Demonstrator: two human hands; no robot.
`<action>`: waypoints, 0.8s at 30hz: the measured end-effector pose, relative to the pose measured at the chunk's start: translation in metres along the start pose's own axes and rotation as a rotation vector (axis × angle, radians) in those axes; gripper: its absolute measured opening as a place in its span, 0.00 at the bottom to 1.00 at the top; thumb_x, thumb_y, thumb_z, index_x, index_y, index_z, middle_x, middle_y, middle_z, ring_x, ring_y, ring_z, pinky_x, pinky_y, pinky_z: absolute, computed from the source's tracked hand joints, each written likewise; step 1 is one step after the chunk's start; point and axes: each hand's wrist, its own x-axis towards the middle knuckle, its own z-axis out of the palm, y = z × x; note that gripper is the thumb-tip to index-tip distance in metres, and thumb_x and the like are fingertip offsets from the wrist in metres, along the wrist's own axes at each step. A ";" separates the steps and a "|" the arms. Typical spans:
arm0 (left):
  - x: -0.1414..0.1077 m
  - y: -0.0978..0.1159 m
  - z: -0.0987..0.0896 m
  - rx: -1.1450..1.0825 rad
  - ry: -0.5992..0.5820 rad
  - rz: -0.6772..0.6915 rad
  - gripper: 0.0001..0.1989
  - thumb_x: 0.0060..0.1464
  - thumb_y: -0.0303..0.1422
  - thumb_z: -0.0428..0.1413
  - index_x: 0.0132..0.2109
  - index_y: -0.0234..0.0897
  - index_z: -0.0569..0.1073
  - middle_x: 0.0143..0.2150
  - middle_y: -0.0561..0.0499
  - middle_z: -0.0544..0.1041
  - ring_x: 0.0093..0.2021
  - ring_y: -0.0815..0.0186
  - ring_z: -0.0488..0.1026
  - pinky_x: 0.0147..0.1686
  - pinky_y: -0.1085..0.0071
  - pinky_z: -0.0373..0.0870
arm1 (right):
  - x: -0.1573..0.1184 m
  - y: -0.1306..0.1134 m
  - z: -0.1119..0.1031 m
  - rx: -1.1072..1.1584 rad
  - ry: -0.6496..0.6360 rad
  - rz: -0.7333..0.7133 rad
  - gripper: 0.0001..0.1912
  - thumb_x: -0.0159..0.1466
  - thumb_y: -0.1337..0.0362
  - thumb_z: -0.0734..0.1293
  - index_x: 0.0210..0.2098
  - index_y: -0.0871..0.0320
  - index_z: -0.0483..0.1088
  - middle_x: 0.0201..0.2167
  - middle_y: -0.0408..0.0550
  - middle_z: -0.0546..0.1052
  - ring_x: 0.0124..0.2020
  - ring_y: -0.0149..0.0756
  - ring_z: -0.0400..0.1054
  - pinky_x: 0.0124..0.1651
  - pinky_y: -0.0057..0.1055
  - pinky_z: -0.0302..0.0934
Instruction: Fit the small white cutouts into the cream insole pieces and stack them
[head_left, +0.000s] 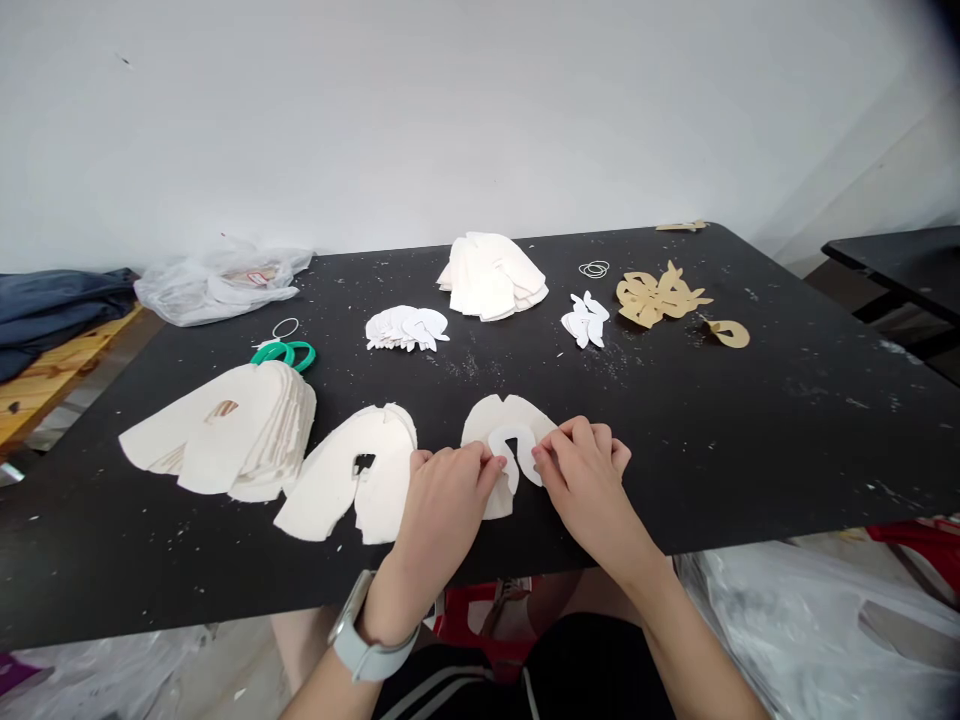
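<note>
In front of me lies a cream horseshoe-shaped piece (491,415) with a notch at its top edge. Over its middle opening sits a smaller white U-shaped piece (498,440). My left hand (450,500) pinches the U's left end between thumb and fingertips. On the other end, my right hand (589,475) closes its thumb and fingers in the same way, covering part of the cream piece's right side. Just left of my hands rests another cream horseshoe stack (322,490), and beyond it a thicker fanned stack (221,420) of similar pieces.
Green-handled scissors (289,354) lie behind the thick stack. Small white cutouts (405,326), a cream pile (491,275), more white cutouts (586,320) and tan cutouts (656,297) are spread further back. A plastic bag (217,285) sits at the back left, near the wall.
</note>
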 end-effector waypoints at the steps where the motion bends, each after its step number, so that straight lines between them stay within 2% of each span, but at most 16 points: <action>1: 0.000 0.000 -0.001 -0.015 -0.012 -0.002 0.18 0.69 0.38 0.43 0.30 0.39 0.65 0.26 0.54 0.74 0.30 0.62 0.70 0.39 0.63 0.55 | 0.000 0.001 0.000 0.005 0.002 -0.004 0.15 0.72 0.61 0.54 0.33 0.55 0.68 0.42 0.52 0.68 0.44 0.46 0.60 0.51 0.50 0.52; 6: -0.001 0.001 -0.003 -0.037 -0.007 0.012 0.17 0.68 0.38 0.44 0.30 0.39 0.64 0.27 0.54 0.73 0.30 0.61 0.70 0.38 0.63 0.57 | 0.000 0.001 0.001 0.016 0.018 -0.017 0.15 0.72 0.61 0.55 0.33 0.55 0.67 0.41 0.52 0.68 0.44 0.46 0.60 0.50 0.49 0.53; 11: -0.002 0.002 -0.002 -0.092 -0.001 0.009 0.18 0.67 0.36 0.44 0.27 0.40 0.58 0.25 0.54 0.71 0.28 0.62 0.68 0.32 0.66 0.55 | -0.001 -0.002 -0.002 0.066 -0.002 -0.021 0.13 0.72 0.62 0.55 0.33 0.56 0.66 0.41 0.52 0.67 0.43 0.46 0.60 0.45 0.45 0.58; 15: -0.001 0.003 -0.003 -0.136 0.013 0.002 0.19 0.67 0.36 0.44 0.26 0.40 0.55 0.24 0.55 0.69 0.25 0.64 0.66 0.30 0.67 0.53 | 0.000 -0.003 -0.005 0.124 -0.008 -0.033 0.13 0.71 0.63 0.56 0.32 0.56 0.65 0.41 0.53 0.67 0.43 0.45 0.60 0.46 0.44 0.61; 24: 0.002 0.001 -0.003 -0.075 0.065 0.017 0.19 0.65 0.36 0.46 0.25 0.39 0.56 0.21 0.56 0.67 0.26 0.64 0.65 0.34 0.65 0.56 | 0.002 -0.002 -0.009 0.127 -0.041 -0.026 0.13 0.72 0.63 0.55 0.32 0.55 0.65 0.40 0.52 0.67 0.42 0.45 0.60 0.45 0.44 0.61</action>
